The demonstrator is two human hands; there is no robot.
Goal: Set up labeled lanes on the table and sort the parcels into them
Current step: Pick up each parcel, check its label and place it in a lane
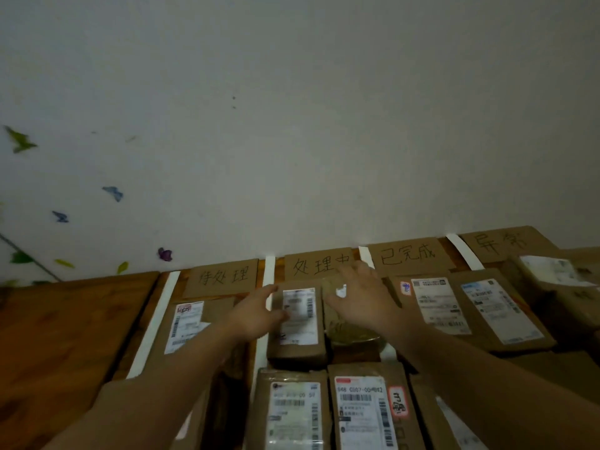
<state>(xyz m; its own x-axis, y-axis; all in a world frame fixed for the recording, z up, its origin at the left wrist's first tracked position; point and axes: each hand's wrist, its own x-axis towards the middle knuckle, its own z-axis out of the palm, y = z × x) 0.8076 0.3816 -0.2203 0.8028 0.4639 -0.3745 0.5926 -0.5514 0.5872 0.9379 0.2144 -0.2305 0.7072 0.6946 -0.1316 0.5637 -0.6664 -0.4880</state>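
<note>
White wall (292, 125) dotted with butterfly stickers (112, 193) backs a wooden table (65, 336), split by white tape strips (269, 271) into lanes headed by handwritten cardboard labels (319, 263). At centre frame, the left hand (256, 315) lays straight fingers against the left edge of a small parcel (297, 323). The right hand (360, 297) spreads open over the neighbouring brown parcel (349, 329), gripping nothing.

Four brown cardboard signs with handwritten black characters (220, 277). Four white tape strips (156, 323). At least nine brown parcels bearing white shipping labels (500, 313), some cut off at the frame edge. Two blue butterfly wall stickers (113, 193), one purple butterfly sticker (165, 254).
</note>
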